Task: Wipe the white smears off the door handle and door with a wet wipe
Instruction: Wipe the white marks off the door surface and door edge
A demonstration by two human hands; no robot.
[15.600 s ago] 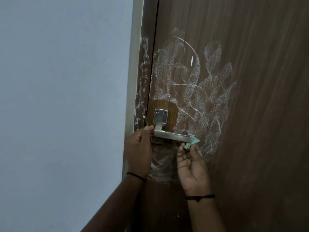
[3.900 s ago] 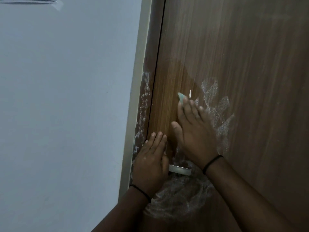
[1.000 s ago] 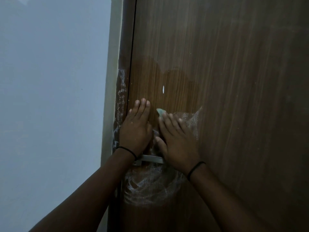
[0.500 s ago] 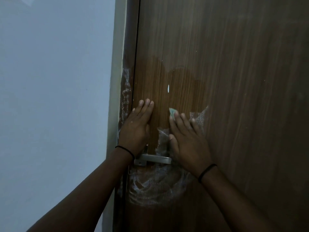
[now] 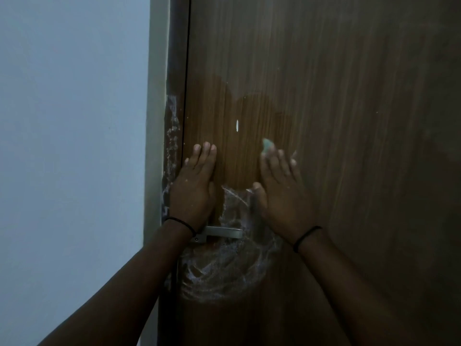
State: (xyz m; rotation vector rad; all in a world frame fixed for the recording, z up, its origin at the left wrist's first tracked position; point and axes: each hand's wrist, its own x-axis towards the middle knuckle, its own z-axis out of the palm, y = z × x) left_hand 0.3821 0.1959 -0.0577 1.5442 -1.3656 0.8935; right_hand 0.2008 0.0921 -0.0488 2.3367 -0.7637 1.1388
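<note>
Left hand (image 5: 193, 193): flat, fingers together, pointing up. Right hand (image 5: 282, 193): flat, fingers slightly spread. Both forearms raised.

Door (image 5: 336, 121): brown woodgrain. Smears (image 5: 224, 270): white swirls. Wipe (image 5: 268, 145): apparently pale green. Handle (image 5: 223, 232): silver-grey. Wall (image 5: 69, 146): pale blue-grey.
</note>
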